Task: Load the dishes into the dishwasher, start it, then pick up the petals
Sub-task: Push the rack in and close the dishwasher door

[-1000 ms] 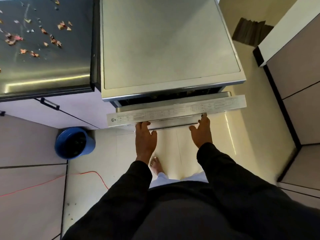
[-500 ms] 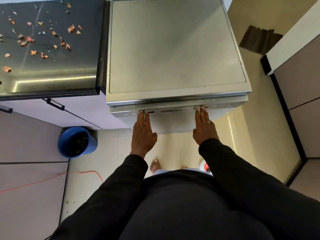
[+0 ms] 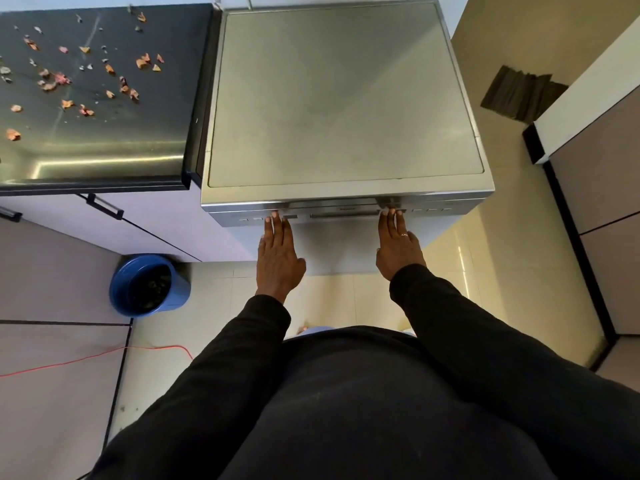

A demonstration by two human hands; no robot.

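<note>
The left hand [image 3: 278,258] and right hand [image 3: 398,249] are pressing, fingers [image 3: 277,226] straight and gripping nothing, against the boxy stainless-steel dishwasher [image 3: 343,98] (its door [image 3: 336,247] seemingly shut). Starting it is looking next, needing one press on the button strip [image 3: 429,211]; orange dried petals [image 3: 86,77] are lying scattered across the dark glossy bench [image 3: 104,143].

One dishwasher [image 3: 343,98], 12 o'clock. Two hands at centre frame: left hand [image 3: 278,258], right hand [image 3: 398,251]; one ring [image 3: 404,234] on right. One dark countertop [image 3: 104,140], 10 o'clock, carrying scattered petals [image 3: 143,62]: upward of twenty pieces, orange and pink among grey scraps, exact tally unclear. Two black cabinet handles [image 3: 104,204], 9 o'clock. One blue bucket [image 3: 117,296], 8 o'clock. One red cord [image 3: 104,355], 8 o'clock. One dark folded cloth [image 3: 519,95], 2 o'clock.
</note>
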